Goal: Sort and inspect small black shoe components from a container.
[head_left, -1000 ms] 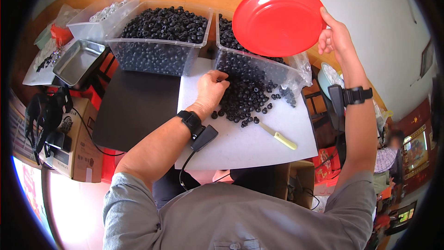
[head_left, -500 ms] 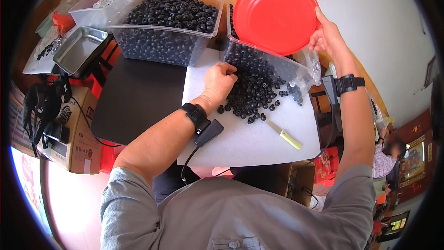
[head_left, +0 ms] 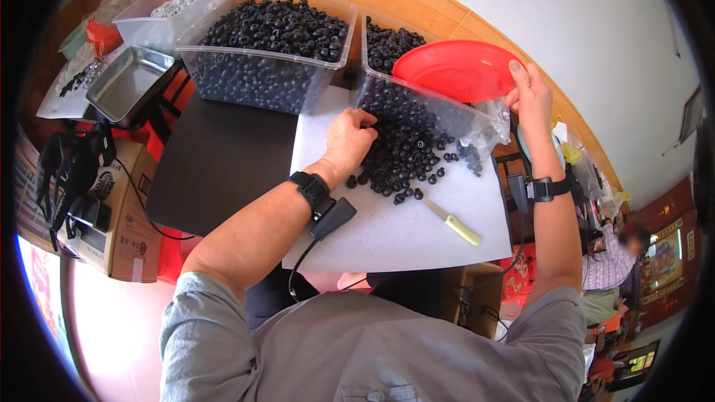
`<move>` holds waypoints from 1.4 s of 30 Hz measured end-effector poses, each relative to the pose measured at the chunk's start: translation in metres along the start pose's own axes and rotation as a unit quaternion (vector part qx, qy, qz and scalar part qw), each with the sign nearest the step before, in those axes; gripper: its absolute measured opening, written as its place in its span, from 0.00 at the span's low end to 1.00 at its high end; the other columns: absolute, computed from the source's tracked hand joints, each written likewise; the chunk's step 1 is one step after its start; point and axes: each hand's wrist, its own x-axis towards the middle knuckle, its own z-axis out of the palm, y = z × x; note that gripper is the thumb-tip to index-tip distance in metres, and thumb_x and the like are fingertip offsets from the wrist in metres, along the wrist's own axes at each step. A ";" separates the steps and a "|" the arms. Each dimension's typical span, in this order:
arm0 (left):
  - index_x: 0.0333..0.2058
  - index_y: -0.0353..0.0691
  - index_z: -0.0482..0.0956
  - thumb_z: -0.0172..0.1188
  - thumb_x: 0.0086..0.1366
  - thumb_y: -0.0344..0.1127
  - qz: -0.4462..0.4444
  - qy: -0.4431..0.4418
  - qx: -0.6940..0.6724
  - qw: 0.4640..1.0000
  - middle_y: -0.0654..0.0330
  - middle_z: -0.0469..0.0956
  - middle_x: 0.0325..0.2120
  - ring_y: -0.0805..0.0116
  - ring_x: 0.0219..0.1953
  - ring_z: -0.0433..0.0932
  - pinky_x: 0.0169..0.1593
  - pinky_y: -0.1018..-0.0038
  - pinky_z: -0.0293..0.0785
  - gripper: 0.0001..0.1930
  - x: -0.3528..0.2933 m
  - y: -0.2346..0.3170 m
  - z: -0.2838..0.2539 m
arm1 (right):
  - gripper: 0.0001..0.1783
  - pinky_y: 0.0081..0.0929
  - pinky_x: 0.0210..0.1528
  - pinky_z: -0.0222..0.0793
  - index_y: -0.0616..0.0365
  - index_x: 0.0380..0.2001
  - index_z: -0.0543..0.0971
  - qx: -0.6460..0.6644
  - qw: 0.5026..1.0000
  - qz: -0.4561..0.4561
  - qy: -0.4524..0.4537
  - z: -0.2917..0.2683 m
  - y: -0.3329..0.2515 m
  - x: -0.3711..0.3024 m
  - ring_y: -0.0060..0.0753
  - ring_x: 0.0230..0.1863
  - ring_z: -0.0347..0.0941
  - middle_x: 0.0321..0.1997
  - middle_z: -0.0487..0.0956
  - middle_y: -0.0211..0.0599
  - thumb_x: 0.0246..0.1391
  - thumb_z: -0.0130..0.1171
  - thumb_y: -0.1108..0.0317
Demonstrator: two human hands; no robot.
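Note:
My right hand [head_left: 532, 97] grips the rim of a shallow round red plastic dish [head_left: 463, 71], thumb on top. The dish is tipped over the right clear bin [head_left: 376, 45], which holds small black round pieces and is partly hidden by it. My left hand [head_left: 350, 138] is closed, its fingers curled against the left edge of a pile of the same black pieces [head_left: 402, 149]; what is in its fingertips, if anything, is hidden. The pile lies on a white sheet [head_left: 357, 234] in front of the bin. A small knife [head_left: 463, 229] with a pale yellow-green handle lies nearby.
Left of the pile stands a second clear bin [head_left: 268, 78] full of black pieces, behind a dark board [head_left: 223, 164]. Farther left are a metal tray [head_left: 132, 82], a bin of white pieces [head_left: 167, 22] and a cardboard box [head_left: 130, 216]. A person [head_left: 612, 260] is at far right.
My right hand has lowered the red dish and tilted it flatter, uncovering more of the right bin. My left hand has stayed nearly in place at the pile's edge.

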 end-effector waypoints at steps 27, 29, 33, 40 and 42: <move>0.37 0.34 0.85 0.61 0.53 0.30 0.007 -0.004 0.004 1.000 0.47 0.80 0.41 0.48 0.45 0.78 0.52 0.62 0.74 0.12 0.003 -0.007 0.001 | 0.24 0.45 0.35 0.73 0.51 0.34 0.78 -0.284 0.950 -0.128 -0.012 0.059 0.005 -0.030 0.51 0.33 0.80 0.30 0.83 0.47 0.52 0.64 0.40; 0.37 0.34 0.85 0.61 0.53 0.30 0.008 -0.001 0.013 1.000 0.47 0.80 0.41 0.48 0.45 0.78 0.52 0.62 0.74 0.12 0.002 -0.008 -0.001 | 0.22 0.44 0.35 0.73 0.49 0.35 0.79 -0.326 0.929 -0.176 0.009 0.060 0.017 -0.028 0.51 0.34 0.80 0.30 0.83 0.46 0.53 0.65 0.42; 0.37 0.34 0.85 0.61 0.53 0.30 0.015 -0.004 0.040 0.999 0.47 0.80 0.41 0.48 0.45 0.78 0.52 0.62 0.74 0.13 -0.004 0.002 0.003 | 0.21 0.41 0.36 0.73 0.51 0.34 0.80 -0.139 0.986 -0.073 -0.056 0.050 0.033 -0.007 0.49 0.34 0.79 0.28 0.82 0.43 0.52 0.66 0.45; 0.38 0.35 0.85 0.61 0.52 0.31 0.009 -0.007 0.028 1.000 0.46 0.79 0.41 0.47 0.47 0.77 0.53 0.62 0.74 0.13 -0.001 0.002 0.002 | 0.23 0.39 0.34 0.71 0.53 0.33 0.79 -0.115 0.989 -0.079 -0.045 0.056 0.034 -0.011 0.45 0.31 0.79 0.26 0.81 0.40 0.52 0.67 0.44; 0.38 0.35 0.85 0.62 0.52 0.31 0.003 -0.014 0.039 0.999 0.46 0.79 0.42 0.47 0.48 0.77 0.53 0.62 0.73 0.13 -0.005 0.003 0.003 | 0.22 0.35 0.38 0.72 0.54 0.34 0.80 -0.014 0.996 -0.052 -0.064 0.045 0.038 0.001 0.38 0.32 0.79 0.29 0.83 0.38 0.51 0.68 0.45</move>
